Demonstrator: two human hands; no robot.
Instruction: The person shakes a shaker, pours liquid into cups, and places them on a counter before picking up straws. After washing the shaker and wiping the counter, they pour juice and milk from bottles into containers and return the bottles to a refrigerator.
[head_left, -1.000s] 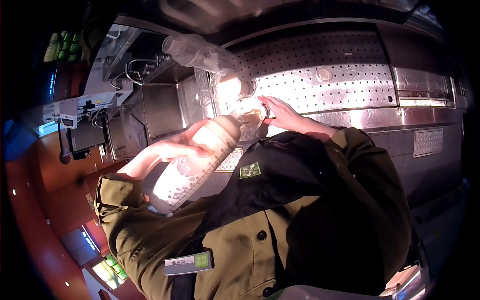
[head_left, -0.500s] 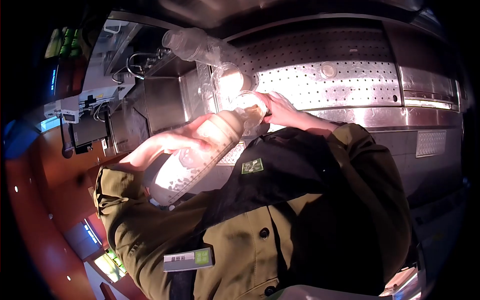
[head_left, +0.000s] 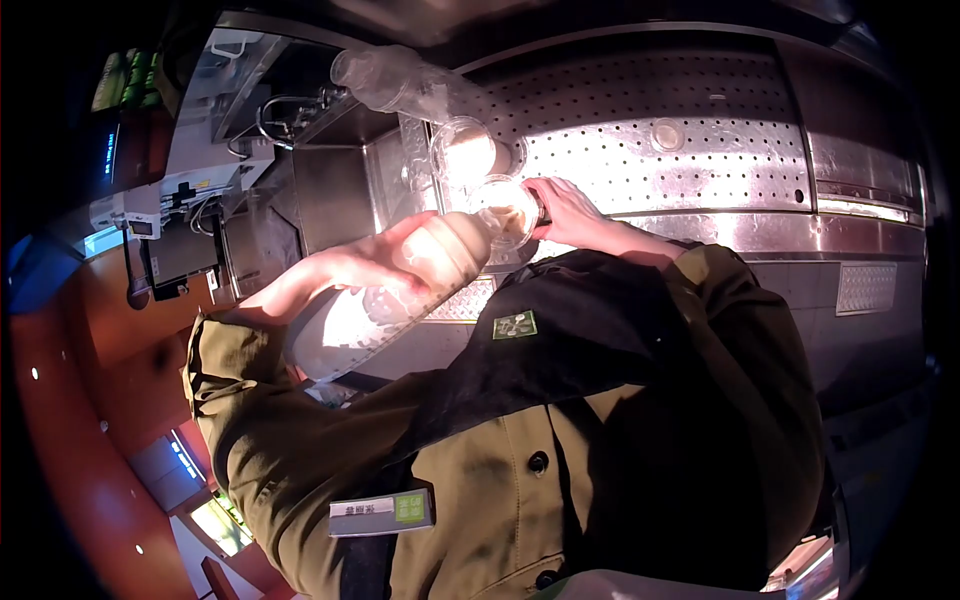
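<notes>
My left hand (head_left: 375, 265) is wrapped round a large translucent shaker (head_left: 355, 325). The shaker lies tilted, its narrow end up against the rim of a clear cup (head_left: 511, 212) and its wide base toward my left sleeve. Milky, pale liquid shows inside it, mostly near the narrow end. My right hand (head_left: 570, 215) grips the cup's far side, fingers curled round it. Something light brown is visible in the cup; glare hides its level. Just beyond stands a second clear cup (head_left: 468, 155) with whitish contents.
A clear, empty-looking plastic container (head_left: 385, 80) lies on its side behind the cups. A perforated metal drain board (head_left: 650, 120) spreads right, with a small round lid-like disc (head_left: 668, 134) on it. At left are a sink (head_left: 325, 200) and a faucet (head_left: 270, 115).
The shaker's base has swung up a little, and the pale liquid has shifted toward the narrow end. Dark spots seen along its lower part no longer show. Both hands keep their grip.
</notes>
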